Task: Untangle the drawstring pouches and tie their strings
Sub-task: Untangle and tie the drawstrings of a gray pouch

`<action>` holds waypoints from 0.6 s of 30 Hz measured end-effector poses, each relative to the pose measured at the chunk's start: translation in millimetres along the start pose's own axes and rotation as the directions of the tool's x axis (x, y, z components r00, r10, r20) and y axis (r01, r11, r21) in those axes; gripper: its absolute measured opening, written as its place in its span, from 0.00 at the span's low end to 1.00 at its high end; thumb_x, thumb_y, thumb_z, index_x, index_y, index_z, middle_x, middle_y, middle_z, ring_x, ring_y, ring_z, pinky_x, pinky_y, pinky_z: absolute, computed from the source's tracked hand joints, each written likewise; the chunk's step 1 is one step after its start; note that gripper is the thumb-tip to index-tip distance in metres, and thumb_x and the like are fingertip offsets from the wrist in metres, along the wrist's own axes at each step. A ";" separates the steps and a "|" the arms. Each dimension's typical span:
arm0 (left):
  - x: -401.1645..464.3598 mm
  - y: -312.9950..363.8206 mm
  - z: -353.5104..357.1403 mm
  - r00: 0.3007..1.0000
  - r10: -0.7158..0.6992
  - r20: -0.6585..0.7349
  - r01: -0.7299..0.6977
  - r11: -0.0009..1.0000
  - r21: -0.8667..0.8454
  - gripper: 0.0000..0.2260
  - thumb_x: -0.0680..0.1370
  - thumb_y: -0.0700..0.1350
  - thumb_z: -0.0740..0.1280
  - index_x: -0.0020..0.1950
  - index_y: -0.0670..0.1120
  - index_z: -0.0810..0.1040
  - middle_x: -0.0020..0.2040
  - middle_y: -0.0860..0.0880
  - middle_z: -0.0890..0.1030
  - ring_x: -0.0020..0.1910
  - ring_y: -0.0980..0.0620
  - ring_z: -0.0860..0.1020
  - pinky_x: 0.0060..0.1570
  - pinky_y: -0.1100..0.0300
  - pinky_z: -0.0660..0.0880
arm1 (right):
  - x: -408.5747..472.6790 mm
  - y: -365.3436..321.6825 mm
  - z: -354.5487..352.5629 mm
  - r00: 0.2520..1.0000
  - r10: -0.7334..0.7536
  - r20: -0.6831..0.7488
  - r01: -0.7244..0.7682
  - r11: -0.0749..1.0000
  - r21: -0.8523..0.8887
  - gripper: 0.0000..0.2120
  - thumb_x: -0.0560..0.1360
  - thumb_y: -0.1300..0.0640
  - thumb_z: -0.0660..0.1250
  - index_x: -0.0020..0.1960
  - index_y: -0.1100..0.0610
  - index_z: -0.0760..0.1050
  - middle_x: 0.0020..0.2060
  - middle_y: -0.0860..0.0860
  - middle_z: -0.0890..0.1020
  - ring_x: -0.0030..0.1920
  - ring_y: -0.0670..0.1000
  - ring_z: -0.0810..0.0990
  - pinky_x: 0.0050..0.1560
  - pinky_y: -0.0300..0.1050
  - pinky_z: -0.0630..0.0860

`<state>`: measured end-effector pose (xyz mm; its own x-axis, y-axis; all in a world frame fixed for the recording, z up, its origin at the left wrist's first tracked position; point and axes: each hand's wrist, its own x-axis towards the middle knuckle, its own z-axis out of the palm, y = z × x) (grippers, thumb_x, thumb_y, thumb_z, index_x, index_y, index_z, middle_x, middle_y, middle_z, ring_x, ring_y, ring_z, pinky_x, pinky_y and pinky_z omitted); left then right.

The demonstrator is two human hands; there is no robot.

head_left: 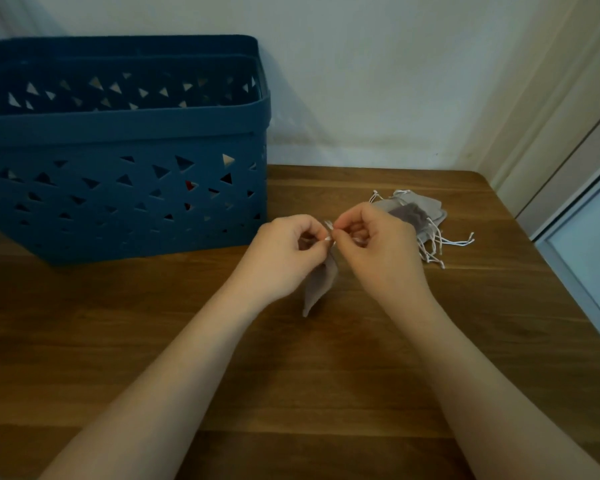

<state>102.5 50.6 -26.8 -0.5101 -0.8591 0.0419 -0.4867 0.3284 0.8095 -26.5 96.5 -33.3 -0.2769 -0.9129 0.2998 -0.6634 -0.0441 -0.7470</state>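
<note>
A small grey drawstring pouch [318,285] hangs between my hands above the wooden table [291,375]. My left hand [284,251] and my right hand [378,244] each pinch its white string [329,232] at the top, fingertips almost touching. The pouch body dangles below, its lower tip near the table. Behind my right hand lies a pile of grey pouches [420,216], partly hidden by it. Their white strings [444,244] trail tangled toward the right.
A large blue plastic basket [118,140] with triangular cut-outs stands at the back left against the white wall. The table's right edge [548,258] runs beside a pale door frame. Bare wood lies in front of my arms.
</note>
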 end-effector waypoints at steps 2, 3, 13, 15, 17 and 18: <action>-1.5 2.1 -0.6 0.999 0.037 -0.033 -0.033 0.994 0.108 0.03 0.78 0.46 0.65 0.48 0.53 0.77 0.41 0.58 0.77 0.41 0.62 0.76 0.36 0.72 0.68 | -1.6 -1.8 -0.8 1.000 -0.026 -0.013 0.025 0.999 -0.041 0.04 0.75 0.59 0.67 0.47 0.51 0.77 0.35 0.37 0.74 0.37 0.35 0.73 0.40 0.23 0.70; -2.0 2.3 -0.4 0.997 0.054 -0.047 -0.047 0.990 0.134 0.03 0.78 0.46 0.65 0.49 0.54 0.77 0.41 0.58 0.77 0.40 0.62 0.75 0.35 0.72 0.68 | -1.9 -2.6 -1.1 0.999 -0.028 -0.017 0.027 0.998 -0.056 0.05 0.75 0.59 0.67 0.49 0.52 0.78 0.36 0.37 0.75 0.38 0.34 0.73 0.41 0.22 0.69; -7.1 3.9 7.4 0.961 0.160 -0.226 -0.130 0.981 0.142 0.02 0.77 0.43 0.66 0.48 0.49 0.76 0.42 0.57 0.76 0.41 0.61 0.75 0.41 0.76 0.70 | -3.5 -11.8 3.8 0.994 -0.100 -0.036 0.088 0.963 -0.253 0.10 0.77 0.59 0.62 0.56 0.54 0.79 0.49 0.50 0.81 0.49 0.46 0.77 0.49 0.36 0.71; -7.6 3.9 7.0 0.958 0.175 -0.227 -0.143 0.978 0.150 0.02 0.77 0.43 0.66 0.48 0.50 0.76 0.41 0.58 0.75 0.40 0.62 0.74 0.41 0.76 0.70 | -4.3 -8.4 7.7 0.975 -0.218 -0.042 0.191 0.920 -0.341 0.08 0.76 0.61 0.64 0.52 0.57 0.80 0.45 0.52 0.81 0.47 0.48 0.78 0.47 0.37 0.69; -7.0 2.2 5.8 0.954 0.195 -0.229 -0.161 0.974 0.161 0.02 0.78 0.43 0.65 0.48 0.49 0.76 0.41 0.58 0.74 0.40 0.62 0.74 0.41 0.75 0.70 | -4.5 -5.5 8.0 0.961 -0.273 -0.052 0.242 0.913 -0.328 0.07 0.75 0.63 0.66 0.50 0.58 0.81 0.43 0.53 0.82 0.44 0.49 0.79 0.45 0.37 0.70; -6.6 0.9 5.4 0.951 0.208 -0.229 -0.171 0.970 0.170 0.02 0.78 0.42 0.65 0.48 0.48 0.77 0.40 0.57 0.74 0.39 0.62 0.74 0.40 0.75 0.69 | -4.0 -5.4 6.6 0.962 -0.266 -0.056 0.240 0.929 -0.283 0.07 0.75 0.63 0.66 0.50 0.58 0.81 0.43 0.52 0.83 0.43 0.47 0.78 0.45 0.35 0.70</action>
<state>101.7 58.7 -29.5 -0.4241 -0.8385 0.3422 -0.5052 0.5326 0.6791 -17.3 97.7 -34.3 -0.1295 -0.8440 0.5205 -0.8791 -0.1451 -0.4541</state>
